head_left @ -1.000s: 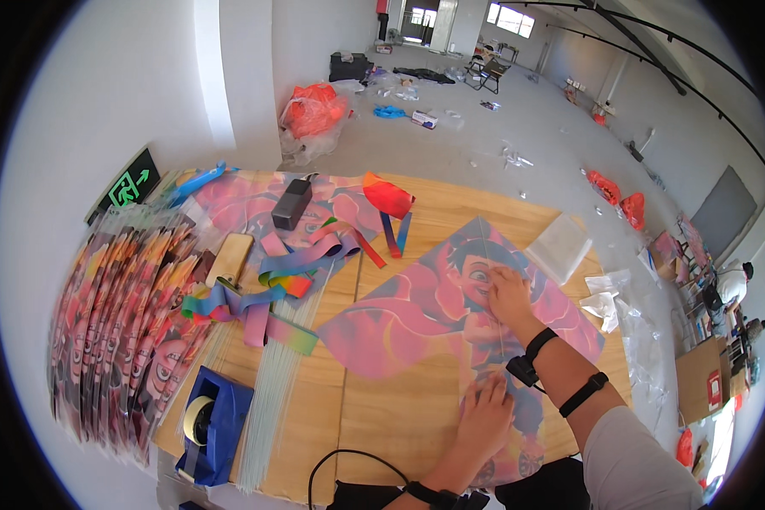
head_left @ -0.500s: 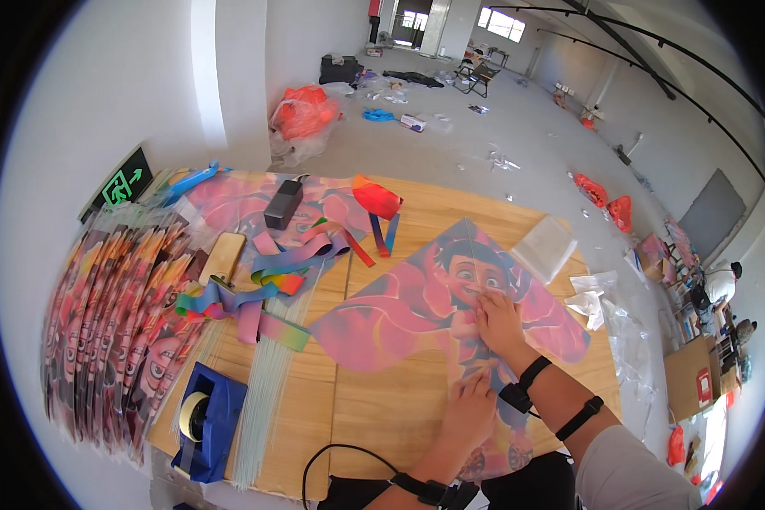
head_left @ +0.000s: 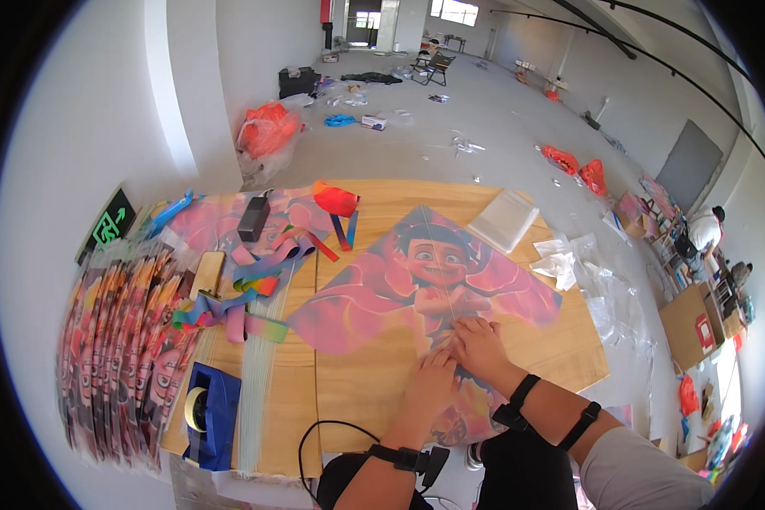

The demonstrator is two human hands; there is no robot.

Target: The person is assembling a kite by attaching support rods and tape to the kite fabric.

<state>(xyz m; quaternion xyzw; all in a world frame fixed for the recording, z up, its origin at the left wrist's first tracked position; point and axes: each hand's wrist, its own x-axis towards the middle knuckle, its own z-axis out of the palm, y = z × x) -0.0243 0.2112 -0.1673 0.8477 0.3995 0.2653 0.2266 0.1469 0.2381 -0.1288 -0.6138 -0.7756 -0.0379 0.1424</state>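
Bright concrete floor (head_left: 501, 119) runs far back through a large workroom littered with orange bags and plastic scraps; the near part is taken by a wooden tabletop (head_left: 365, 391).

Along the left edge lies a fanned stack of printed kites (head_left: 119, 340), overlapping one another. Just right of it, near the front, sits a blue tape dispenser (head_left: 211, 412), and beyond that a tangle of rainbow ribbon tails (head_left: 246, 293), a black power brick (head_left: 253, 219) and a folded red-orange piece (head_left: 336, 200). A bundle of thin pale rods (head_left: 268, 374) lies along the boards.

At the centre, one pink diamond kite (head_left: 416, 289) with a cartoon figure lies flat and face up. Its long axis runs from the far tip to the near tip at the tabletop's front edge, and a thin spine rod appears to follow that line. By the look of it, the sail is spread and the spine laid, while the tails are still loose on the tabletop, so the assembly seems partway through.

The left hand (head_left: 429, 382) rests flat and open on the kite's near part. The right hand (head_left: 478, 344), just beside it, has its fingers bent down onto the centre line; whether it pinches anything I cannot tell.

To the right lie clear plastic sleeves (head_left: 506, 219).
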